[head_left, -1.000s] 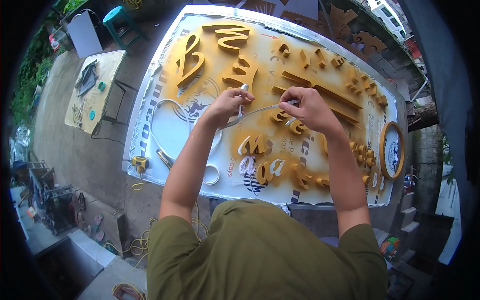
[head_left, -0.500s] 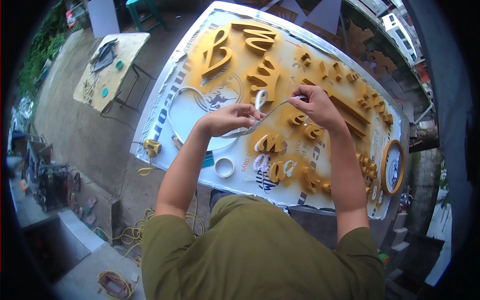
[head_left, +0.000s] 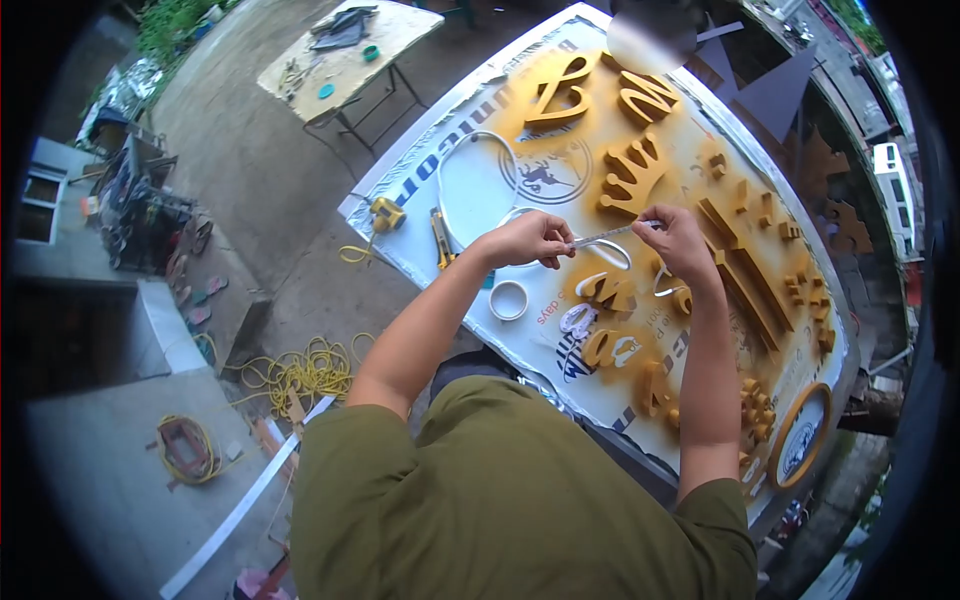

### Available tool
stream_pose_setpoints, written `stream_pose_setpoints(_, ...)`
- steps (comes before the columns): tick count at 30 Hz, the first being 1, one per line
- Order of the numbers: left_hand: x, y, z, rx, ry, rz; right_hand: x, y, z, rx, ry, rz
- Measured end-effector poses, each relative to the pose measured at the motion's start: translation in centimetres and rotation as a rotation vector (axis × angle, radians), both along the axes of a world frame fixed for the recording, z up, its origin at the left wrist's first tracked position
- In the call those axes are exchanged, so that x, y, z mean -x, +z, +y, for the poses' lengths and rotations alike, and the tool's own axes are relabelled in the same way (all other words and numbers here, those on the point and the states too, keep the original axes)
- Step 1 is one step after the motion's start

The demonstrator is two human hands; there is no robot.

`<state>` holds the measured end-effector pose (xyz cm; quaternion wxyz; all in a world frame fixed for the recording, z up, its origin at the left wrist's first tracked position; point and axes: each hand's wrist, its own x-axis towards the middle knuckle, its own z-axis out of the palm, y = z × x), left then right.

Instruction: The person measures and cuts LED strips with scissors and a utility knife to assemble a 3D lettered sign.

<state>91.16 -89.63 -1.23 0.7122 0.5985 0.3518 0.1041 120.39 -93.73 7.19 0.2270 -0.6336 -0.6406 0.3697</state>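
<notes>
A narrow white strip, which looks like an LED strip [head_left: 602, 238], runs between my two hands above the foam board [head_left: 415, 240]. My left hand [head_left: 530, 240] pinches one part of it between thumb and fingers. At its other end my right hand [head_left: 675, 242] grips it, fingertips closed. A loose white loop [head_left: 443, 190] trails across the board by my left hand. Beneath and around my hands stand gold-painted letters, among them a gold "m" [head_left: 612, 292] and a gold crown [head_left: 632, 175]. A white tape roll [head_left: 493, 301] lies below my left hand.
A yellow utility knife [head_left: 441, 238] and a yellow tape measure [head_left: 387, 214] lie near the board's left edge. The round gold-rimmed sign [head_left: 780, 462] sits at the right. Yellow cord [head_left: 315, 370] is piled on the floor. A small table [head_left: 410, 30] stands behind.
My view has turned, so the board appears farther right. Both hands still hold the strip, now at about the same height, and its loop hangs between them.
</notes>
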Motion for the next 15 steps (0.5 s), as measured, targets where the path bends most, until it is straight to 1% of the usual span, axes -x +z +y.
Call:
stream_pose_setpoints(1, 0.3, 0.0, -0.3, -0.015, 0.011, 0.049, 0.4, -0.5, -0.3, -0.059, 0.012, -0.012)
stream_pose_setpoints(2, 0.7, 0.2, -0.5, -0.031, 0.017, 0.098, 0.9, -1.0, -0.5, -0.051, 0.010, 0.003)
stream_pose_setpoints(5, 2.1, -0.9, -1.1, -0.042, 0.033, 0.119, 1.9, -2.1, -1.1, -0.029, 0.008, -0.006)
stream_pose_setpoints(7, 2.9, -1.3, -1.2, -0.036, 0.039, 0.135, 2.2, -3.3, -1.3, -0.086, 0.029, -0.054)
stream_pose_setpoints(12, 4.4, -2.3, -1.3, 0.054, 0.067, 0.076, 3.4, -4.8, -0.4, -0.081, 0.070, -0.124)
stream_pose_setpoints(14, 5.0, -2.8, -0.8, 0.047, 0.043, 0.085, 4.1, -5.2, 0.5, -0.071, 0.073, -0.147)
stream_pose_setpoints(15, 5.2, -3.0, -0.7, 0.056, 0.070, 0.078, 4.3, -5.8, 1.0, -0.077, 0.080, -0.168)
